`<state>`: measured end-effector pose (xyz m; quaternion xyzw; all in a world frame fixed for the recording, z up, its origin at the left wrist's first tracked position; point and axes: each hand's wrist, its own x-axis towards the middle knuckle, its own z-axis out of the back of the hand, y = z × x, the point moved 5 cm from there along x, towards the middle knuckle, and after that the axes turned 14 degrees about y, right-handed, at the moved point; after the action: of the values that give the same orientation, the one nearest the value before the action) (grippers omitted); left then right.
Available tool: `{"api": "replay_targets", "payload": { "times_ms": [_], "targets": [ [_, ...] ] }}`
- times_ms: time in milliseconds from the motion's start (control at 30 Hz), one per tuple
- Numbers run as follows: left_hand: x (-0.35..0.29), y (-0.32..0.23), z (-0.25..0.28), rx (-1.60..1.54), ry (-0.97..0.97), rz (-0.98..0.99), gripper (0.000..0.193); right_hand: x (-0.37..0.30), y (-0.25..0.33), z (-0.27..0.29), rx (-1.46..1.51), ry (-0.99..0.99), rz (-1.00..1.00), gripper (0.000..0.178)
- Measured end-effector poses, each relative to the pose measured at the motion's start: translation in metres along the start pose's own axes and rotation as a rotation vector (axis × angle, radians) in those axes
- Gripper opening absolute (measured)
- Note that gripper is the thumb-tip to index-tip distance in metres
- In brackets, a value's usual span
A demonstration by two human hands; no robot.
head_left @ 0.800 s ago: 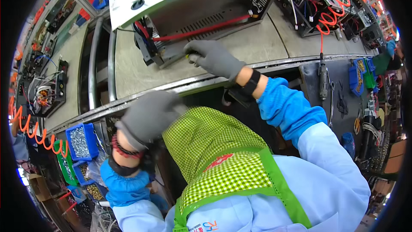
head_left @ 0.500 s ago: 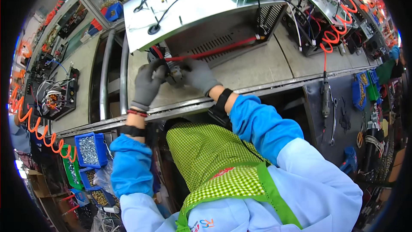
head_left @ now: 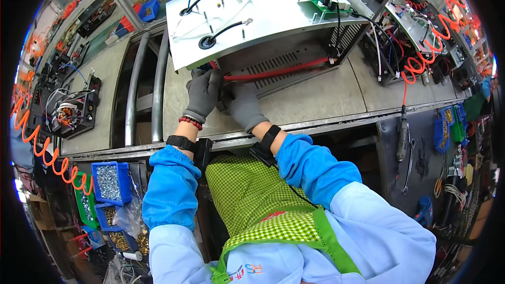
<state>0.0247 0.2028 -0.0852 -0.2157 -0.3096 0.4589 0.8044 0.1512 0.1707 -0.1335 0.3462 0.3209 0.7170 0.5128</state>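
Both my hands wear grey gloves and work at the near left corner of a sheet-metal chassis (head_left: 185, 47), just below its bright top plate. My left hand (head_left: 204, 92) is closed, its fingers curled at the opening below the plate's edge. What it grips is hidden by the glove. Close beside it, my right hand (head_left: 244, 106) reaches into the opening, fingertips out of sight behind the left hand and in shadow. A thick red cable (head_left: 284, 69) runs through the chassis from a connector at the right to my hands.
Green circuit boards (head_left: 329, 5) and black cables (head_left: 230, 30) sit on the chassis top. Two metal rollers (head_left: 138, 89) lie left of it, beyond them a wired unit (head_left: 68, 110). Blue screw bins (head_left: 111, 183) stand lower left. At right a screwdriver (head_left: 402, 139) hangs from an orange coiled hose (head_left: 439, 44).
My hands have come closer together and further in under the plate's edge. The dark grey part seen between them is now hidden. The whole view has shifted slightly.
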Motion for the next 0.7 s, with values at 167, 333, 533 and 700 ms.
{"api": "replay_targets", "payload": {
  "times_ms": [167, 333, 533, 700],
  "targets": [
    [-0.005, 0.007, -0.003, -0.129, -0.021, -0.02, 0.05, -0.02, 0.013, -0.001, -0.025, 0.021, 0.042, 0.024],
    [-0.004, 0.009, -0.003, -0.204, -0.023, 0.019, 0.05, 0.009, -0.003, 0.018, 0.001, 0.298, 0.089, 0.022],
    [-0.004, 0.007, -0.001, -0.154, -0.038, -0.065, 0.046, 0.017, 0.0, 0.019, -0.012, 0.421, 0.01, 0.024],
    [-0.005, 0.007, -0.004, -0.158, -0.083, -0.129, 0.049, 0.014, -0.012, 0.013, 0.052, 0.469, 0.041, 0.024]
  ]
}}
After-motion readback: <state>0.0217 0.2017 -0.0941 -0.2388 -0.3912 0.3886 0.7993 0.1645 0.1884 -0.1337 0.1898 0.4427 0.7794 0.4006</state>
